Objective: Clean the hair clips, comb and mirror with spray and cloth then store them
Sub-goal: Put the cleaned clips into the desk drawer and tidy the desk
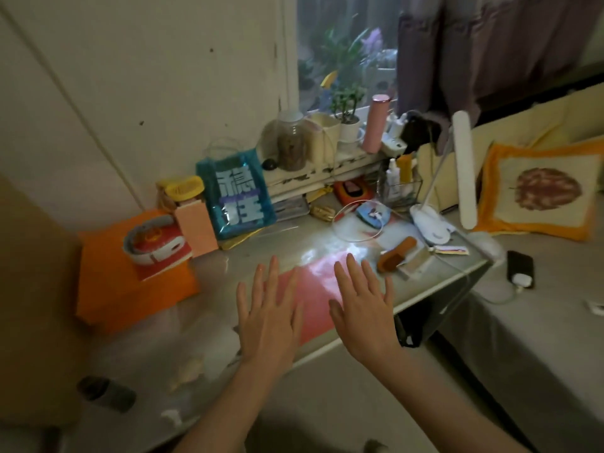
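Over the cluttered desk [202, 282], left hand [268, 317] and right hand [362, 308] hover, fingers [351, 273] spread, holding nothing.

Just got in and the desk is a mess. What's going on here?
A person is at the desk, and nothing is being handled. The left hand and right hand are held out flat and empty, fingers spread, above a pink sheet. An orange brush or comb lies untouched to the right, by the white lamp. A blue bag and orange bag stand to the left. I can't make out a spray or cloth.
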{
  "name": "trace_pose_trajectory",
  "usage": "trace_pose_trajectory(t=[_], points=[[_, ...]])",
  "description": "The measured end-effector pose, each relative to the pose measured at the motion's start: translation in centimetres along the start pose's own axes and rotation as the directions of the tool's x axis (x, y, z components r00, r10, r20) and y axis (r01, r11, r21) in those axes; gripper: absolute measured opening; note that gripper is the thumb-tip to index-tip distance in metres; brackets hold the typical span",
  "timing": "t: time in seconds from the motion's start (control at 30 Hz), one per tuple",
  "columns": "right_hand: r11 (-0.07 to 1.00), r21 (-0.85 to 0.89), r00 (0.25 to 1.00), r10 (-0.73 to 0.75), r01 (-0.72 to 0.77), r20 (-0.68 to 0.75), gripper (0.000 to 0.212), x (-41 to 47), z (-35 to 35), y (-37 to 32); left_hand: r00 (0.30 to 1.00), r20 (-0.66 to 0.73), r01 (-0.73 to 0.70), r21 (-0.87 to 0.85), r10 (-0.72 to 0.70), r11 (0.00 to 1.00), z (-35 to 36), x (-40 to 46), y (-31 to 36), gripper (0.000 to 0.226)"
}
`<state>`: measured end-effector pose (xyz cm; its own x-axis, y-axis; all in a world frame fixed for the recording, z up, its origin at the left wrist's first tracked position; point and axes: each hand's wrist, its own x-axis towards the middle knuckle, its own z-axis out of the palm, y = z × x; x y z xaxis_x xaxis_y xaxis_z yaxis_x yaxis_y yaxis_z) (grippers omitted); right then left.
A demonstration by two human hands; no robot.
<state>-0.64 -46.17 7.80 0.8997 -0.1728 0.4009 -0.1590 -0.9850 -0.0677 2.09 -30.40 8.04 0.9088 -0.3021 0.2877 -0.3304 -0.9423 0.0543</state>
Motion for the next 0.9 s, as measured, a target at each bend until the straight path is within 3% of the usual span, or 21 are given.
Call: trace_pose_trajectory(t=[0.33,0.5,0.7,0.9], points=[[0.999,0.003,0.997,0.040,-0.040,0.064,0.062,5.8,0.7,16.2,0.986,0.156,-0.051,0.004,0.050,0.999,4.5,9.7,15.1,0.056],[0.999,0.006,0.986,0.048,-0.050,0.157,0.075,7.6,2.7,22.7,0.968,0.248,-0.038,-0.046,0.048,0.998,6.8,13.2,20.6,0.058],[0.996,-0.004,0.956,0.082,-0.084,0.281,0.073,9.7,6.8,25.9,0.934,0.354,-0.017,-0.077,0.043,0.997,10.7,16.1,22.4,0.060],[0.998,-0.010,0.927,0.066,-0.067,0.368,0.067,13.1,10.7,26.9,0.842,0.536,-0.002,-0.096,0.054,0.995,15.5,19.0,21.2,0.061]])
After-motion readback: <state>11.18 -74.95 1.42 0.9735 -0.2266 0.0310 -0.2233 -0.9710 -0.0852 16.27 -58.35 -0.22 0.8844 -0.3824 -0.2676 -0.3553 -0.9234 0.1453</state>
